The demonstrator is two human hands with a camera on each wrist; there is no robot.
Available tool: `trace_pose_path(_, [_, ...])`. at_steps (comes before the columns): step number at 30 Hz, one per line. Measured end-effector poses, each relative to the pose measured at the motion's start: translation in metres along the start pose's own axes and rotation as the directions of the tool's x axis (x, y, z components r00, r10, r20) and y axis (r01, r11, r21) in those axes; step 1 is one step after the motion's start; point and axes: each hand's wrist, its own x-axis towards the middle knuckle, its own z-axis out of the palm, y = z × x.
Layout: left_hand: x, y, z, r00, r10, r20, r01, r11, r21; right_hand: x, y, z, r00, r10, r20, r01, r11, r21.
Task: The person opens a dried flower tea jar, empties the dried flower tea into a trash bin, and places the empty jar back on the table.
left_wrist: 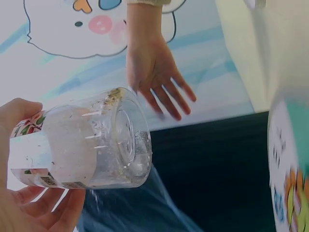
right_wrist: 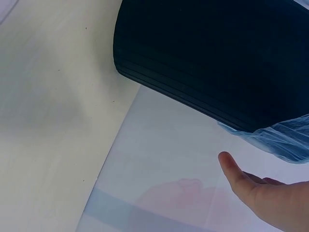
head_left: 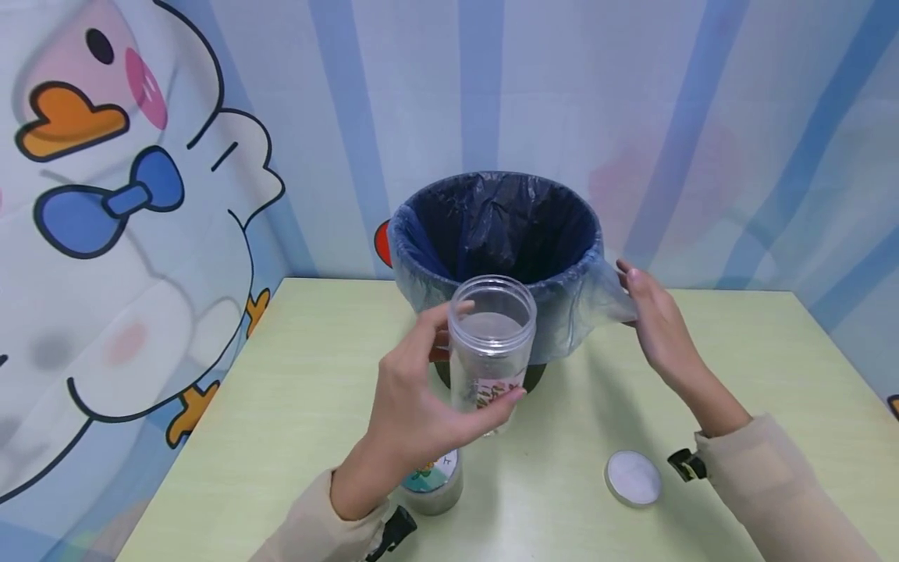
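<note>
My left hand [head_left: 421, 390] grips an open clear plastic jar [head_left: 490, 347] with a printed label, holding it upright just in front of the black bin [head_left: 495, 234]. From the left wrist view the jar [left_wrist: 91, 145] looks see-through, with a few crumbs stuck inside near its bottom. The bin is lined with a translucent blue bag [head_left: 576, 304]. My right hand [head_left: 656, 320] rests with straight fingers against the bag's overhang at the bin's right side. The right hand [right_wrist: 270, 193] shows beside the bin [right_wrist: 212, 58] in the right wrist view.
A round white lid [head_left: 633, 478] lies flat on the pale green table [head_left: 772, 375] near my right wrist. A second jar with a labelled lid [head_left: 431, 480] stands under my left wrist. Cartoon-printed walls close the table's far and left sides.
</note>
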Motion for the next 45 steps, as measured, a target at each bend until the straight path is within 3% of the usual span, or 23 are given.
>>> trace_pose_path(8, [-0.005,0.007,0.019,0.996,0.011,0.091,-0.001,0.995,-0.103,-0.005,0.002,0.001,1.000,-0.001,0.011,0.000,0.994,0.111])
trace_pose_path(15, [-0.013,0.011,0.035,0.986,-0.018,0.163,0.041,0.989,-0.142,-0.009,0.001,-0.001,1.000,-0.015,0.014,0.013,0.994,0.106])
trace_pose_path(22, [-0.023,0.010,0.049,0.977,-0.042,0.211,0.070,0.990,-0.124,-0.014,0.000,-0.001,0.999,-0.026,0.032,0.023,0.996,0.092])
trace_pose_path(30, [-0.031,0.007,0.061,0.955,-0.099,0.281,0.136,0.984,-0.114,-0.018,0.003,0.001,0.999,-0.005,0.041,0.001,0.995,0.101])
trace_pose_path(37, [-0.039,-0.001,0.072,0.945,-0.112,0.308,0.135,0.990,-0.052,-0.022,0.005,0.004,0.999,-0.011,0.044,0.006,0.993,0.116])
trace_pose_path(45, [-0.048,-0.008,0.082,0.922,-0.154,0.356,0.170,0.985,-0.016,-0.029,0.010,0.007,0.997,-0.020,0.073,0.013,0.995,0.103])
